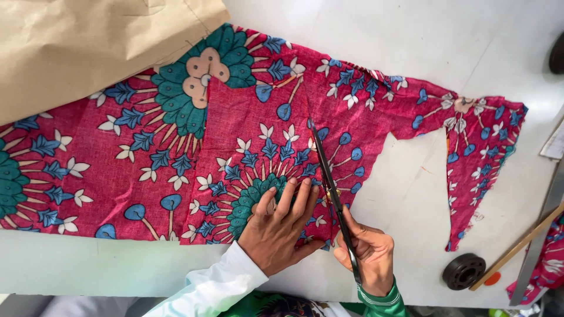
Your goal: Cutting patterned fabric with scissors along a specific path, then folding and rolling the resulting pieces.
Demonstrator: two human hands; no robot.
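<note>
Head view, left to right. Brown pattern paper covers the upper left corner of the white table. A red floral fabric lies flat across the table, its long axis running left to right, its ragged cut end toward the right. The left hand rests open, palm down, fingers spread, pressing a smaller overlaid piece of the same print against the fabric. Just beside it the right hand is closed around the handles of black scissors; the blades point away from the person and slightly left, long axis near vertical, tips inside the cloth. The step in hand appears to be cutting along the overlaid piece's right edge; continuing calls for steady pressure and blades following that edge. At far right lie a black round weight and a wooden ruler.
</note>
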